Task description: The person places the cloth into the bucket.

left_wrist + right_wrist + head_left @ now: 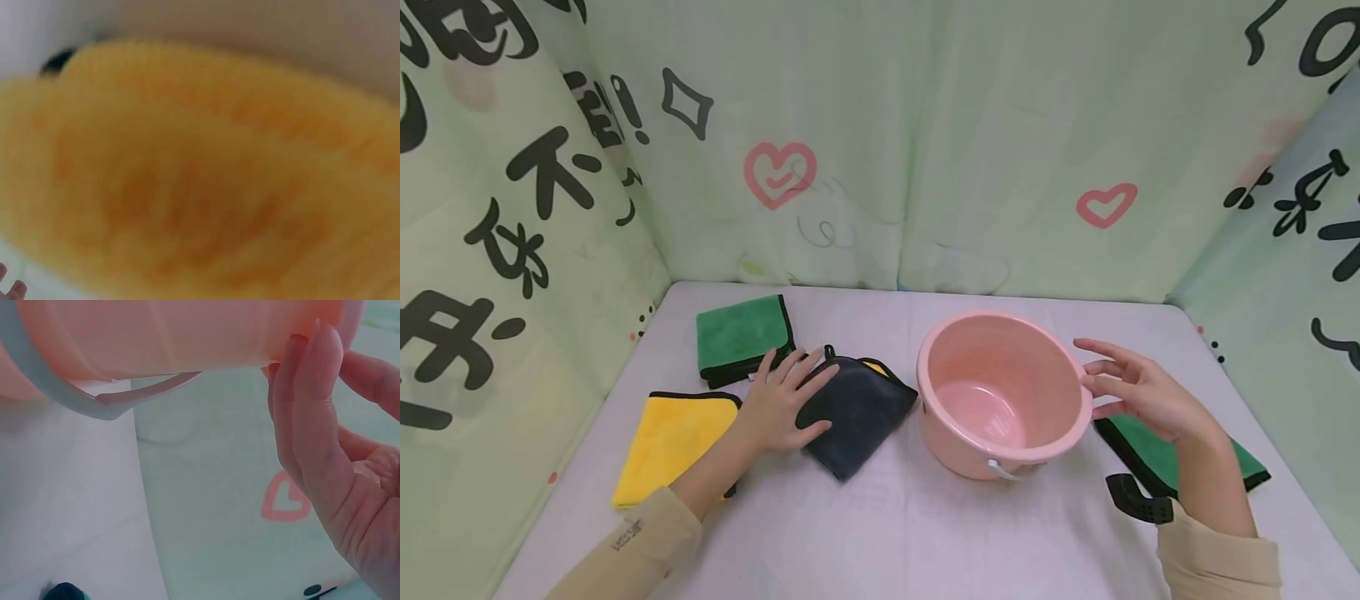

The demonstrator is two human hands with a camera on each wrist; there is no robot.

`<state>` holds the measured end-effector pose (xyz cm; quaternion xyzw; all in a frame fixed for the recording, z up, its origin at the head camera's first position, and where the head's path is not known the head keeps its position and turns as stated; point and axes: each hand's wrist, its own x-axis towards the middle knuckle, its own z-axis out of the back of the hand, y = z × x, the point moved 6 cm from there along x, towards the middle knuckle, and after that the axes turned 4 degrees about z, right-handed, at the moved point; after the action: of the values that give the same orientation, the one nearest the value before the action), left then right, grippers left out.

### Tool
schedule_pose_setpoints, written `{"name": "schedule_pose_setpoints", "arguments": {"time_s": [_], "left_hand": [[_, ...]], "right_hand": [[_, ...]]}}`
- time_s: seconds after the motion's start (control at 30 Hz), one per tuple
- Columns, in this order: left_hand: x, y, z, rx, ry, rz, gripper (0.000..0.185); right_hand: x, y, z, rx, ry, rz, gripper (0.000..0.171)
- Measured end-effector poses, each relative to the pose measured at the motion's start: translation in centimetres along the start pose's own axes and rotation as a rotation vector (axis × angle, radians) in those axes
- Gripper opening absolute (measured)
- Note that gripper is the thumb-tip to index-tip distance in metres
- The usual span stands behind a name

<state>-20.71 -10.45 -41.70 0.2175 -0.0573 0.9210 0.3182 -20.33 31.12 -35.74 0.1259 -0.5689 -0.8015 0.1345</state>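
A pink bucket (958,417) stands upright on the table, right of the middle, its inside bare and its pale handle (1003,471) hanging at the front. My right hand (1138,392) is at the bucket's right side, fingertips right at the rim, fingers extended; the right wrist view shows the fingers (315,394) against the pink wall. With fingers spread, my left hand (782,408) lies over the left edge of a folded dark navy cloth (857,412) that has a bit of yellow at its far corner. A yellow cloth (187,175) fills the left wrist view, blurred.
Behind the left hand lies a folded green cloth (741,333) with black edging. A yellow cloth (673,437) lies under the left forearm. Another green cloth (1157,450) is partly hidden by the right arm. Pale printed curtains (865,150) enclose the white table (910,533).
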Motion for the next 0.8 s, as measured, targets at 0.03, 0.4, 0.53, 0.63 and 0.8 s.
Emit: {"name": "schedule_pose_setpoints", "arguments": {"time_s": [0.03,0.4,0.53,0.63,0.8], "left_hand": [[-0.1,-0.2,-0.2,0.003,0.027,-0.002,0.073],[-1.6,-1.7,-2.1,0.03,0.26,-0.056,0.076],[-2.0,-1.8,-2.5,0.007,0.274,-0.076,0.077],[-2.1,-1.8,-3.0,0.004,0.288,-0.079,0.077],[-2.1,-1.9,-3.6,0.016,0.376,-0.057,0.075]], "right_hand": [[0.0,0.0,0.0,-0.001,0.003,0.001,0.049],[0.0,-0.2,-0.1,-0.037,0.0,-0.041,0.046],[0.1,-0.3,-0.1,-0.047,-0.006,-0.059,0.047],[0.1,-0.3,-0.1,-0.047,-0.009,-0.063,0.047],[0.0,-0.2,-0.2,-0.039,-0.01,-0.057,0.046]]}}
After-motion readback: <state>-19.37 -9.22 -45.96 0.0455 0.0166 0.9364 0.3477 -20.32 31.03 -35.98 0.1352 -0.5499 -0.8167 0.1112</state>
